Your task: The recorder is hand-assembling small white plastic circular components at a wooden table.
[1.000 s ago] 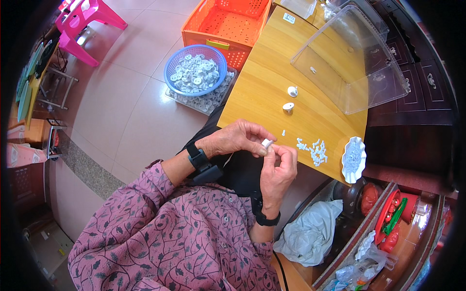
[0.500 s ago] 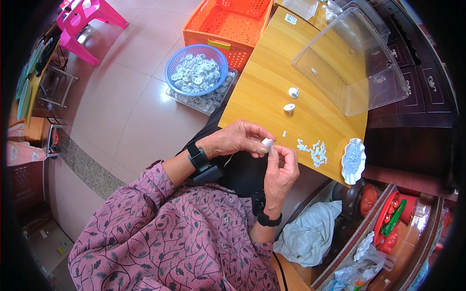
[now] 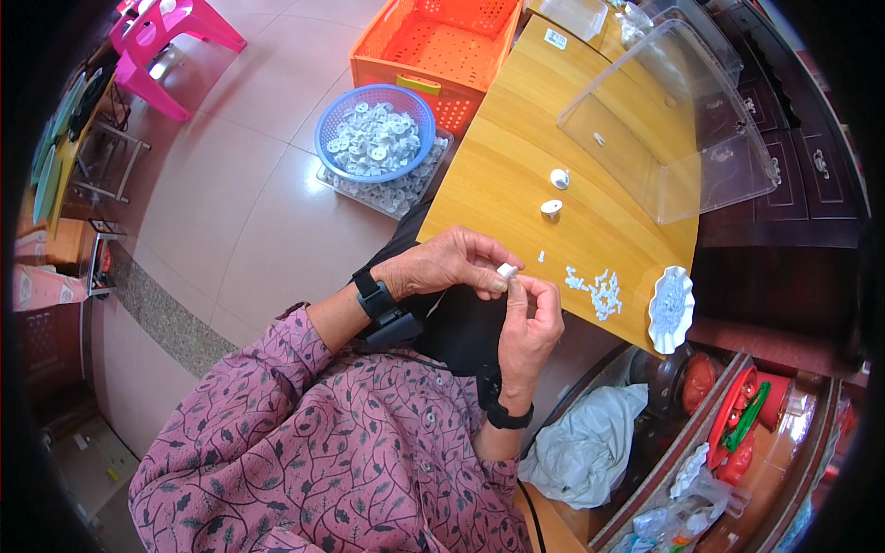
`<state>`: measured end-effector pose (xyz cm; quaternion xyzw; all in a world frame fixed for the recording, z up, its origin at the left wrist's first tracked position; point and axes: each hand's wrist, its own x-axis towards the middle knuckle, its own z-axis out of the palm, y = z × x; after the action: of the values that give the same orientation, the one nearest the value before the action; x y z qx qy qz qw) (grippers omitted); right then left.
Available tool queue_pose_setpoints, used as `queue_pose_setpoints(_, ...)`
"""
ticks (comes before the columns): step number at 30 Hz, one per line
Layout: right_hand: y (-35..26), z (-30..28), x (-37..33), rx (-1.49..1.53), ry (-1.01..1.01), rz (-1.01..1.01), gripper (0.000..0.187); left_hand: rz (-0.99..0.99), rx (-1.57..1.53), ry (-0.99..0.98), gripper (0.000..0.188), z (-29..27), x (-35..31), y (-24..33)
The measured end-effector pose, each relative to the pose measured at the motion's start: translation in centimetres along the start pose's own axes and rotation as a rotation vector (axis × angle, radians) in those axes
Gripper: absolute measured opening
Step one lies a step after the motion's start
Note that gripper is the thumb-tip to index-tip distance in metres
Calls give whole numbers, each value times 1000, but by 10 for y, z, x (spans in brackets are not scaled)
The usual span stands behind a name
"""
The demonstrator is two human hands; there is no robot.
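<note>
A small white plastic part (image 3: pixel 506 271) is pinched between the fingertips of my left hand (image 3: pixel 458 261) and my right hand (image 3: pixel 532 318), just off the table's near edge. My fingers hide most of it. On the wooden table (image 3: pixel 498 138), two round white plastic pieces (image 3: pixel 551 208) lie beyond my hands. A single small white peg (image 3: pixel 541 256) rests closer in. To its right is a loose pile of similar white pegs (image 3: pixel 604 295). A white scalloped dish (image 3: pixel 682 334) at the table's right corner holds small clear-bluish bits (image 3: pixel 671 300).
Left of the table, a blue colander (image 3: pixel 323 152) full of white plastic parts stands on a filled clear tray (image 3: pixel 387 201). Behind it is an orange crate (image 3: pixel 419 78). A clear plastic bin (image 3: pixel 636 138) lies on the table. A pale plastic bag (image 3: pixel 590 447) sits at lower right.
Both hands stay at nearly the same place, still pinching the white part. My right hand has shifted very slightly left, and the whole view has moved a little.
</note>
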<state>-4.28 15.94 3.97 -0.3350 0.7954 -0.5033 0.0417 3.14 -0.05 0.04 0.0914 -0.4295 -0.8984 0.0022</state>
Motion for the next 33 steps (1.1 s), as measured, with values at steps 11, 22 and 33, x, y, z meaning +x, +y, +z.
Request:
queue_pose_setpoints(11,-1,1,-1,98,-20,210,15,25,48,-3,33,-1,1,-3)
queue_pose_setpoints(22,11,-2,-5,89,73,241,15,-45,-89,76,39,2,-3,1)
queue_pose_setpoints(33,34,-16,-5,-116,185,214,13,30,-152,211,31,-6,0,-4)
